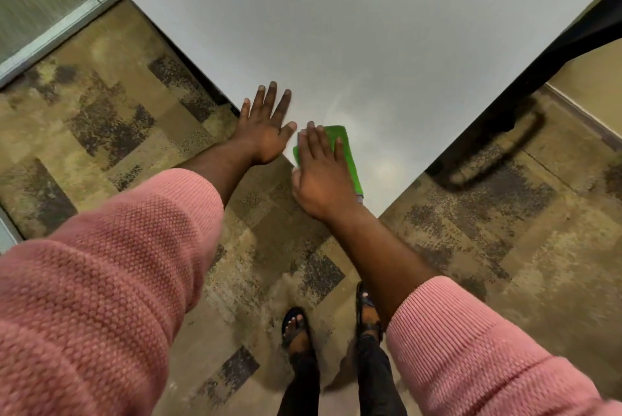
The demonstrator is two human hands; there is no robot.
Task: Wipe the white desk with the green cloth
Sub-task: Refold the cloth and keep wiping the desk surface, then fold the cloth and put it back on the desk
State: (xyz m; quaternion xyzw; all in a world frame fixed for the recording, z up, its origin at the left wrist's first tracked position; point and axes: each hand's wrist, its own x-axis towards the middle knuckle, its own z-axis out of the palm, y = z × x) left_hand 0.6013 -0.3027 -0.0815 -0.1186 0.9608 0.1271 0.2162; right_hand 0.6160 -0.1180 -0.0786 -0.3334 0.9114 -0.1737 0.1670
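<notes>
Looking down from the head camera: a white desk (387,45) fills the upper middle of the view, one corner pointing toward the person. The right hand (321,176) lies flat, palm down, on a green cloth (346,153), fingers stretched forward and close together, pressing it to the desk rather than gripping it. The cloth sits on the desk right at the near corner, its left side at the desk edge; part of it shows past the fingertips and along the right side of the hand. The left hand (266,126) is flat and fully open, fingers spread, palm down on the desk's left edge just beside the cloth, holding nothing. Thumb of the left hand is nearly touching the right hand's index finger; cannot tell if they make contact. Both forearms are bare, with pink knit sleeves (101,264) pushed up at the bottom of the view. Patchy tan and dark carpet (117,119) lies below. Two feet in black sandals (298,328) stand near the bottom centre. A black desk leg (525,92) shows at right, blurred.
</notes>
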